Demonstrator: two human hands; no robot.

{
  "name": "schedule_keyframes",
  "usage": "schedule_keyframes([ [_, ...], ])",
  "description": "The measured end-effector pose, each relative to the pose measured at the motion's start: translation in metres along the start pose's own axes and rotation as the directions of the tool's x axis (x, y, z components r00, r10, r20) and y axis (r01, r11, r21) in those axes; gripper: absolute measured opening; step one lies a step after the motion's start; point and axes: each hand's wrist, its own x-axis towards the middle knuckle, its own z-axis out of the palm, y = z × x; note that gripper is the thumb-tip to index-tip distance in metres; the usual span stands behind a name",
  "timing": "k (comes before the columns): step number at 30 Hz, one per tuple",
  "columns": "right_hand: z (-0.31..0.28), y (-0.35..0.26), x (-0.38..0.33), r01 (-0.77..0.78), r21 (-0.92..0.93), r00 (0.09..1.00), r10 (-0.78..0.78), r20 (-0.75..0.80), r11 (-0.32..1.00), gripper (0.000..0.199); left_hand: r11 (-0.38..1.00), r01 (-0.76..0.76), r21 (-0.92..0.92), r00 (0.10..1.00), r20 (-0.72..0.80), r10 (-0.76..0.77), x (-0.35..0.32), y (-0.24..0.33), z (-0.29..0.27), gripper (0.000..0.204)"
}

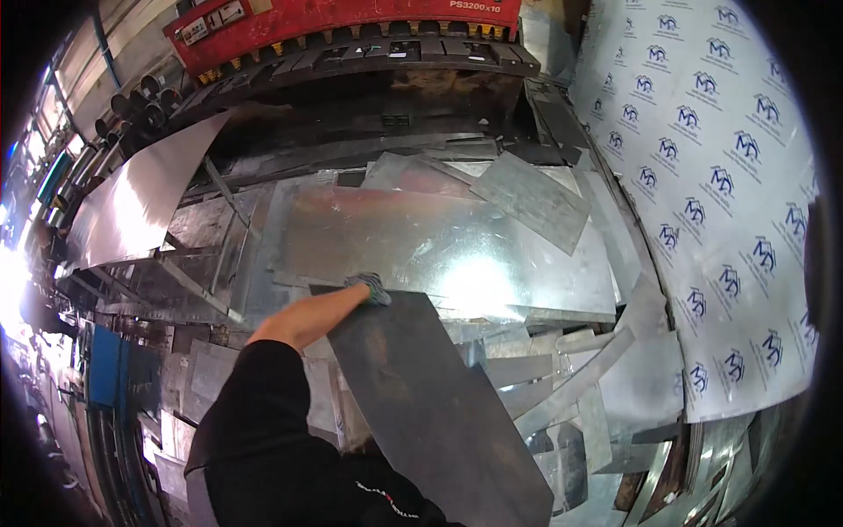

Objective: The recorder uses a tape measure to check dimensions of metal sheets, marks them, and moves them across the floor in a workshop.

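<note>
A long dark grey metal sheet (430, 386) slants from the middle of the view down to the lower edge, close to my body. My left hand (372, 288), in a grey-green patterned work glove, is closed over the far edge of this sheet near its left corner. A black sleeve covers the upper part of my left arm. Just past the hand lies a broad shiny metal sheet (395, 237), with a strong glare on it. My right hand does not show.
A red machine (351, 22) with a dark bed spans the back. Smaller grey offcuts (536, 198) lie on the shiny sheet, and more scrap strips (571, 386) are heaped at right. A tilted bright sheet (145, 193) rests on a metal frame at left. Printed white film-covered sheeting (702, 193) stands along the right.
</note>
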Motion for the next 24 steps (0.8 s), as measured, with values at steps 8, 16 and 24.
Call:
schedule_keyframes([
  [8, -0.148, -0.088, 0.119, -0.157, -0.196, 0.987, 0.157, -0.015, 0.968, 0.073, 0.949, 0.252, -0.191, 0.963, -0.045, -0.265, 0.054, -0.180, -0.138, 0.078],
  [16, -0.269, -0.153, 0.176, -0.420, -0.368, 0.904, 0.417, -0.093, 0.829, 0.080, 0.867, 0.399, -0.298, 0.917, 0.144, -0.372, 0.236, -0.310, -0.188, 0.079],
  [24, -0.380, -0.355, 0.247, -0.500, -0.327, 0.864, 0.439, -0.246, 0.802, 0.079, 0.846, 0.426, -0.320, 0.903, 0.093, -0.419, 0.353, -0.392, -0.275, 0.080],
])
